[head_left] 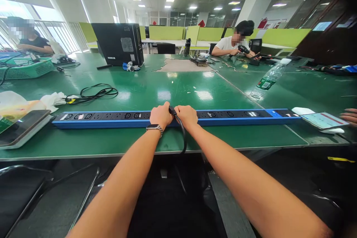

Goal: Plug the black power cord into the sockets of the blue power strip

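A long power strip with a blue case and a black socket face lies across the table in front of me. At its middle, a black power cord plug stands between my two hands, against the socket face. My left hand, with a watch on the wrist, is closed at the plug's left side. From the right, my right hand is closed against the same plug. Its cord loops down over the table's front edge. The fingertips and the socket beneath them are hidden.
The green table holds a coiled black cable, a tilted plastic bottle, a black computer case and a tablet at left. A lit screen lies by another person's hand. Two people sit farther back.
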`<state>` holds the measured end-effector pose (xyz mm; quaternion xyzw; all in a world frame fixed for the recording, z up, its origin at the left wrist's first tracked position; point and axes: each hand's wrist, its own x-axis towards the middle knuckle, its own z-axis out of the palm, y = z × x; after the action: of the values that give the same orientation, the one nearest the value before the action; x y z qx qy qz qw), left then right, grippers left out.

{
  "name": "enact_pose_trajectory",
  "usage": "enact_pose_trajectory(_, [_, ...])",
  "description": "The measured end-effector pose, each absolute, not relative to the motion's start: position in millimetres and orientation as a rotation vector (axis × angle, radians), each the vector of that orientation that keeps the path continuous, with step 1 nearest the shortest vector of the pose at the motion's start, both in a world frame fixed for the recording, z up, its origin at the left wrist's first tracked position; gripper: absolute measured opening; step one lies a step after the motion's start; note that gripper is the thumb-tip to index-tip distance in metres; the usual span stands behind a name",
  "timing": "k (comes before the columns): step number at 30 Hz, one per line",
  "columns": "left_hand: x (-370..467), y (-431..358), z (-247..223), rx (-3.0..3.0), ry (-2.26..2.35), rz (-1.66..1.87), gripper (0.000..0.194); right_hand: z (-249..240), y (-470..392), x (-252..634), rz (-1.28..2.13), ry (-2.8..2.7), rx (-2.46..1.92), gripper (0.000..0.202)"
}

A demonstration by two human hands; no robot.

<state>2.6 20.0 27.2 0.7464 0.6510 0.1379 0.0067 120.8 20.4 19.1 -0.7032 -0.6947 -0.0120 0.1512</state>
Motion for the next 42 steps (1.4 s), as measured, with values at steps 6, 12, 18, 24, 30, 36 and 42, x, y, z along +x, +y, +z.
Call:
enact_pose_trajectory(6, [-3,13,25,2.383,1.979,0.487,0.027,14,14,122,-0.060,-2.008,-1.919,0.047])
enact_pose_trajectory(12, [-7,8,24,2.426,1.951,0.505,0.024,7,11,126,-0.034,-1.982,-1.817,0.046])
enact_pose_trajectory(18, [-7,3,21,2.451,1.956,0.523,0.024,9,8,131,0.024,-2.072,-1.601,0.034])
enact_pose_trajectory(24, [-7,-3,18,2.485,1.956,0.529,0.037,7,7,137,0.128,-2.140,-1.311,0.045])
enact_pose_trajectory(30, [-15,2,18,2.539,1.881,0.465,0.062,5,11,143,0.224,-2.183,-1.165,0.051])
enact_pose_trajectory(36, [-13,-4,12,2.548,1.930,0.493,0.063,5,8,142,0.189,-2.168,-1.286,0.047])
enact_pose_trajectory(42, [-10,-14,3,2.527,1.980,0.682,0.040,4,7,136,0.153,-2.144,-1.351,0.044])
